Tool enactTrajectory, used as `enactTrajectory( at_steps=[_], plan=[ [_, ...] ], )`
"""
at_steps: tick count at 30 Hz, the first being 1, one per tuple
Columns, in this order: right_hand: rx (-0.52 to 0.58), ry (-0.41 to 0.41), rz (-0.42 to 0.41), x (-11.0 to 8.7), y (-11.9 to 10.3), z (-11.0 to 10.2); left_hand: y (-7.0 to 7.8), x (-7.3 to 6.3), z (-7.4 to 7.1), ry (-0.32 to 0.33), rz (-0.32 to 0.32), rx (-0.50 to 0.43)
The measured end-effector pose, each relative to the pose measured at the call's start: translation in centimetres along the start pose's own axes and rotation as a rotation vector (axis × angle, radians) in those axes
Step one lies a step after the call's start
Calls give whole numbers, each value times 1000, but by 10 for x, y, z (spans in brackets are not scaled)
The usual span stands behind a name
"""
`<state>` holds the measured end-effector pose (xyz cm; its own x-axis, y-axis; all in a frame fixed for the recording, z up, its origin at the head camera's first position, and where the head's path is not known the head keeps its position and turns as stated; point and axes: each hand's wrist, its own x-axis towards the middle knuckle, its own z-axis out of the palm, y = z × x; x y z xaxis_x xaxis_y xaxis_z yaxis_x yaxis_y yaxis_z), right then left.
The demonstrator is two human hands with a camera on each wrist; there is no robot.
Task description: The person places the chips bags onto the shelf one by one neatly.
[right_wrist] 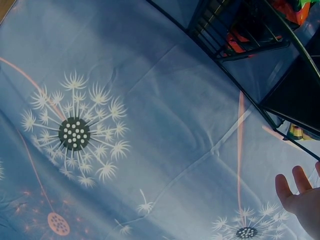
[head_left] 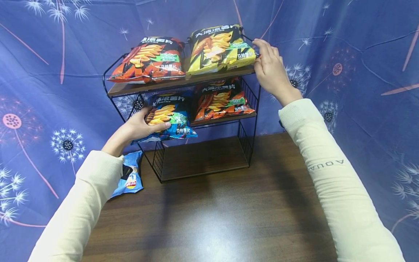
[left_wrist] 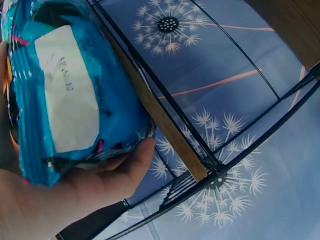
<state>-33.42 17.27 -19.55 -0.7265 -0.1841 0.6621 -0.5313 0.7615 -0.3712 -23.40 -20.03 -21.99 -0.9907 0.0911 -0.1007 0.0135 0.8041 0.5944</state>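
My left hand [head_left: 135,127] grips a blue chip bag [head_left: 179,118] at the left of the middle shelf, thumb across its front. In the left wrist view the bag's blue back with a white label [left_wrist: 67,90] shows, and fingers curl under it. My right hand [head_left: 271,67] is at the top shelf's right end, beside a yellow chip bag [head_left: 219,51]; its fingers look extended in the right wrist view. Whether it touches the bag or only the rack, I cannot tell. A red chip bag [head_left: 152,60] lies on the top shelf's left.
The black wire rack [head_left: 256,105] has wooden shelves and stands on a brown table [head_left: 242,211]. Another red chip bag [head_left: 222,100] sits on the middle shelf's right. On the table left of the rack lies a light blue bag [head_left: 133,173]. Behind hangs a blue dandelion-print cloth [head_left: 337,94].
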Motion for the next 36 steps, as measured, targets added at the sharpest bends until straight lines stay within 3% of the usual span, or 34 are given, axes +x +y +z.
enactTrajectory(
  at_steps=[7, 11, 21, 28, 36],
  plan=[
    [-2, -2, -1, 1, 0, -1, 6, 0, 5, 203, 59, 90],
    [-2, -5, -1, 1, -1, 0, 7, 0, 10, 315, 89, 92],
    [0, -5, 0, 1, -1, 0, 4, 10, 20, 534, 147, 132],
    [-1, 3, -2, 0, -1, 1, 6, 15, 27, 611, 108, 158],
    [-5, 1, -6, -1, 0, 0, 5, 17, 32, 646, 107, 219]
  ],
)
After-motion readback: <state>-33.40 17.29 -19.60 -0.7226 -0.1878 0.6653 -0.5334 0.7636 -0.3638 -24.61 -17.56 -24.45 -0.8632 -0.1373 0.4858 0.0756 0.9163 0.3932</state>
